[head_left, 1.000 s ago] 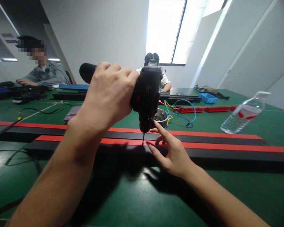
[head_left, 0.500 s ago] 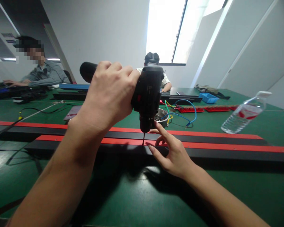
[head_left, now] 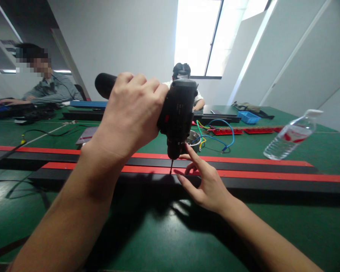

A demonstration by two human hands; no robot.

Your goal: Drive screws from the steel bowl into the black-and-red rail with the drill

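My left hand (head_left: 136,109) is wrapped round the handle of a black power driver (head_left: 178,109), which points downward. Its thin bit (head_left: 172,166) meets the red top of the nearer long black bar (head_left: 252,174). Just right of the bit is my right hand (head_left: 205,181), fingers apart, the index fingertip by the driver's nose and the thumb at the bar's front edge. Behind runs a second red-topped bar (head_left: 243,164). A metal bowl (head_left: 193,141) of small dark parts stands beyond the driver, partly hidden.
On the green table (head_left: 170,241) a plastic bottle (head_left: 293,134) stands at the right. Coloured wires (head_left: 234,138), red strips (head_left: 259,130) and a blue basket (head_left: 248,117) lie farther back. Two people sit beyond, one at the left, one opposite. Black cables lie at the left.
Both hands and the driver keep nearly the same pose. The view has shifted very slightly, and the person at the left has moved a hand a little leftward.
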